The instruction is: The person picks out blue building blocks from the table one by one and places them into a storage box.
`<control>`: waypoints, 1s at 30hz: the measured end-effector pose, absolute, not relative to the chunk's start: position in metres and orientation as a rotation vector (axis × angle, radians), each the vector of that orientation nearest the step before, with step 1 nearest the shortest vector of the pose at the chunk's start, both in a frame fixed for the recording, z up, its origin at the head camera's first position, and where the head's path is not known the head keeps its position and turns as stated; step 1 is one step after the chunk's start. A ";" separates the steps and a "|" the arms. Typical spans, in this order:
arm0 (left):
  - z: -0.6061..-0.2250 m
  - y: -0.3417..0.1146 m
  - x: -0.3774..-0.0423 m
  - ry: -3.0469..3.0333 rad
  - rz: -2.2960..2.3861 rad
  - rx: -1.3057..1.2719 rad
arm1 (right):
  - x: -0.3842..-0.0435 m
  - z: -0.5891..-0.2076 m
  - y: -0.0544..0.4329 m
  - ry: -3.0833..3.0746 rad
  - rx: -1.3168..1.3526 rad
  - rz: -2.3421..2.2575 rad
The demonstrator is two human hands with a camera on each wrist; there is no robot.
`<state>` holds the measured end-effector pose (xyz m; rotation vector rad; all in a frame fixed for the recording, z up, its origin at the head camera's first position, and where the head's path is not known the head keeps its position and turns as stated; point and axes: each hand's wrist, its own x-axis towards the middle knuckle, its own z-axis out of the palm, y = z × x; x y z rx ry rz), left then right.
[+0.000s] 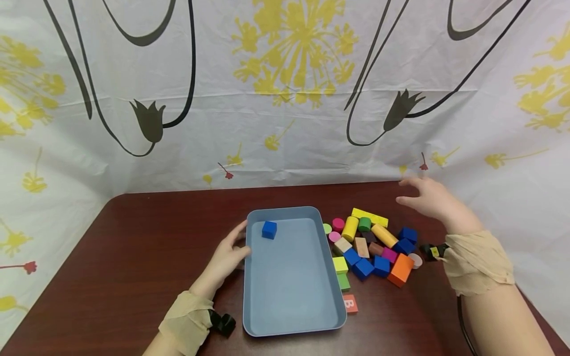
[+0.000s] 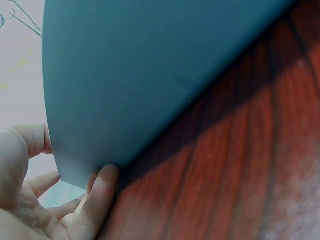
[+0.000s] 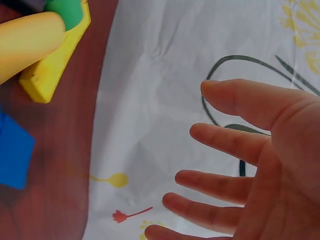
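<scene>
A light blue-grey tray (image 1: pixel 294 296) lies lengthwise on the dark wooden table, with one blue cube (image 1: pixel 269 230) near its far left corner. At the tray's left side my left hand (image 1: pixel 224 259) holds the edge. In the left wrist view, the thumb reaches the rim and other fingers (image 2: pixel 102 192) touch the outer wall. My right hand (image 1: pixel 429 200) is raised at the far right, beyond the pile of blocks. Its fingers (image 3: pixel 220 142) are spread and fairly straight in the right wrist view, with nothing in them.
Right of the tray lie several coloured blocks: a long yellow block (image 1: pixel 370 217), a yellow cylinder (image 1: pixel 350 229), blue cubes (image 1: pixel 363 269), an orange block (image 1: pixel 401 270) and a red letter block (image 1: pixel 350 304). A patterned cloth (image 1: pixel 267 163) hangs behind the table.
</scene>
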<state>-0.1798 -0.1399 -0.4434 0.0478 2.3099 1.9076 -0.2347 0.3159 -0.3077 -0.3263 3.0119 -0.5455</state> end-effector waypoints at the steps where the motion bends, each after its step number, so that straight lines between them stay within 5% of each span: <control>1: -0.444 -0.140 -0.180 2.310 1.908 0.046 | -0.235 -0.310 0.317 3.004 -0.313 -0.543; 30: -0.442 -0.140 -0.179 2.279 1.933 0.064 | -0.231 -0.356 0.334 2.823 -0.148 -0.523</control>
